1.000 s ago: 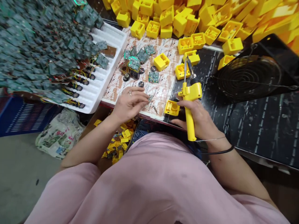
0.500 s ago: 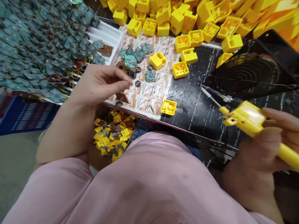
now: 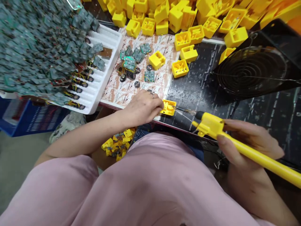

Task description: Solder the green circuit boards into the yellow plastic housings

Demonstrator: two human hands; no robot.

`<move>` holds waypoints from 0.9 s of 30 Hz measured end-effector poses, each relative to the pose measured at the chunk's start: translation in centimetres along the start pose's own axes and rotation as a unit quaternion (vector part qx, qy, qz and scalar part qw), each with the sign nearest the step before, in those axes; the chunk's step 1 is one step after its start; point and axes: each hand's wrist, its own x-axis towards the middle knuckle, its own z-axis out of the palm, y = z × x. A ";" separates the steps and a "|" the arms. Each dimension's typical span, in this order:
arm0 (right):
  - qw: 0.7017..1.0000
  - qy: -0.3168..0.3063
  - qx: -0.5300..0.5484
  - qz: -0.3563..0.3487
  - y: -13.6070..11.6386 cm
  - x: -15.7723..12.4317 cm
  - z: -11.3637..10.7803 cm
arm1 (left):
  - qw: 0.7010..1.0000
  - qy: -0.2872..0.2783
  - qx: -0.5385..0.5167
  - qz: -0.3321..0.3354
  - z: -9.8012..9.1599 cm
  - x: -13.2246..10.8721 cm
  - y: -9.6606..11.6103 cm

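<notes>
Left hand (image 3: 143, 108) is curled down on the yellow housing (image 3: 169, 107), fingertips pinning its left edge. The housing sits at the near edge of the tabletop (image 3: 202, 91), right where the patterned sheet (image 3: 117, 92) meets the black mat. Right hand (image 3: 249, 147) is wrapped around the soldering iron (image 3: 211, 125), gripped far back on the long handle, with the tip (image 3: 185, 110) laid almost flat and reaching into the housing's right side. Main risk as I read it: the left fingertips are just beside the hot tip, so one slip across the plastic means a burn. The grip is far from the tip, so any wrist wobble gets amplified at the point. A shallow tip angle plus a thin plastic wall means a melted housing if it dwells or drifts. The housing is only pinned from one side near the tabletop's front edge, so a push from the iron could skate it off into the lap or the scrap bin (image 3: 117, 144) below. Loose circuit boards (image 3: 149, 76) and round cells (image 3: 137, 84) lie near the left wrist, and a sleeve or forearm sweep could scatter them. I can't tell whether the tip actually touches metal inside; the contact spot is too small to see.
</notes>
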 end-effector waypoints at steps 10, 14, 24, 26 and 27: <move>0.980 -0.109 -0.016 -0.168 -0.7 1.6 1.0 | 0.992 -0.095 0.086 -0.012 -1.1 1.3 1.2; 0.977 -0.130 -0.033 -0.166 -1.2 1.9 0.8 | 0.989 -0.074 0.125 0.014 -1.4 1.8 1.5; 0.953 -0.157 -0.038 -0.255 -1.4 3.2 1.6 | 0.982 -0.051 0.171 0.057 -1.6 2.5 1.6; 0.952 -0.166 -0.037 -0.256 -1.5 3.6 1.3 | 0.981 -0.058 0.175 0.056 -1.6 2.6 1.6; 0.956 -0.155 -0.033 -0.245 -1.6 3.7 1.0 | 0.981 -0.061 0.175 0.055 -1.6 2.6 1.6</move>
